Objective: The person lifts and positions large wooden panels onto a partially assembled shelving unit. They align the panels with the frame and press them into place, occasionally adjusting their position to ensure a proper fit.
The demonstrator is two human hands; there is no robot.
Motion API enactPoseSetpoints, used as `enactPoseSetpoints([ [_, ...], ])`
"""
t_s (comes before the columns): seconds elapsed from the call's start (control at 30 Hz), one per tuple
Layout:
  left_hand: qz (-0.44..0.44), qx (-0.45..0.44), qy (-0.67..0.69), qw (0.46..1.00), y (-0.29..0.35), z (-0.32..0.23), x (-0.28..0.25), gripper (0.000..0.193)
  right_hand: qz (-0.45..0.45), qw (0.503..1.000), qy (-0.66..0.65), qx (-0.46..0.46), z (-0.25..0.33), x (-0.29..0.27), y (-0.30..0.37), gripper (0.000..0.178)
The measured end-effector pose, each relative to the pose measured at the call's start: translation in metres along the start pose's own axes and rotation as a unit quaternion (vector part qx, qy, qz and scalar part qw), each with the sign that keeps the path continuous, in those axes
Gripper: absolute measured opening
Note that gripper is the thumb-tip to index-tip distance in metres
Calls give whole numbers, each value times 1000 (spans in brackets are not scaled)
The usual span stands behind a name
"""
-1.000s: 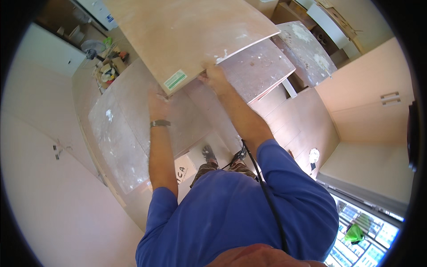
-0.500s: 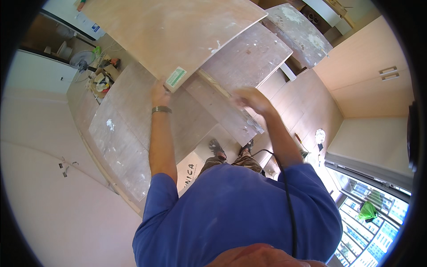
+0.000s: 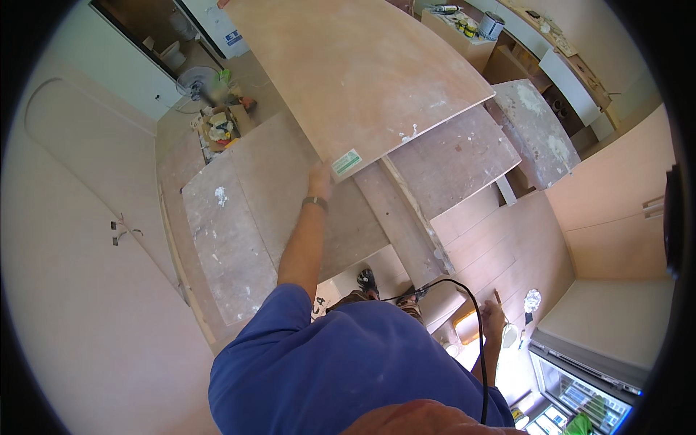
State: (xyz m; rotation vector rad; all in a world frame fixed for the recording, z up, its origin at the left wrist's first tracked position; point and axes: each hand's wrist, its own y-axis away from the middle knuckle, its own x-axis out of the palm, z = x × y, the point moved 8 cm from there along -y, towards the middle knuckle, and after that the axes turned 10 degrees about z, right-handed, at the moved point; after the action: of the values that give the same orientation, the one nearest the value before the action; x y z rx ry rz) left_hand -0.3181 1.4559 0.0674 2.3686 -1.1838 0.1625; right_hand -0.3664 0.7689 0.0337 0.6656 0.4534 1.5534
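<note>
A large light-brown plywood board (image 3: 377,72) with a green-and-white label lies tilted across worn, paint-spotted boards (image 3: 275,174). My left hand (image 3: 320,181) is closed on its near left corner, beside the label, and the fingertips are partly hidden by the board. Low on my right side hangs my right hand (image 3: 493,317), well away from the board. In the picture it overlaps the end of a thin brown handle (image 3: 498,296); whether the hand touches it does not show. Its fingers are too small and blurred to make out.
A black cable (image 3: 475,312) loops in front of my body. An orange-rimmed tray (image 3: 467,330) stands by my right hand. A fan (image 3: 197,83) and a box of tools (image 3: 219,125) are at the far left. A wooden strip (image 3: 409,203) lies along the lower boards.
My right hand has dropped from above the wooden strip to low beside my body. The view has shifted, and my left hand stays at the plywood board's corner.
</note>
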Motion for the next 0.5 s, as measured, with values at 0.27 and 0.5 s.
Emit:
enactPoseSetpoints([
  [0.27, 11, -30, 128, 991, 31, 21, 17, 22, 61, 988, 82, 116, -130, -25, -19, 23],
  [0.5, -14, -18, 128, 992, 21, 46, -8, 29, 209, 686, 697, 3, -165, -36, -11, 28],
])
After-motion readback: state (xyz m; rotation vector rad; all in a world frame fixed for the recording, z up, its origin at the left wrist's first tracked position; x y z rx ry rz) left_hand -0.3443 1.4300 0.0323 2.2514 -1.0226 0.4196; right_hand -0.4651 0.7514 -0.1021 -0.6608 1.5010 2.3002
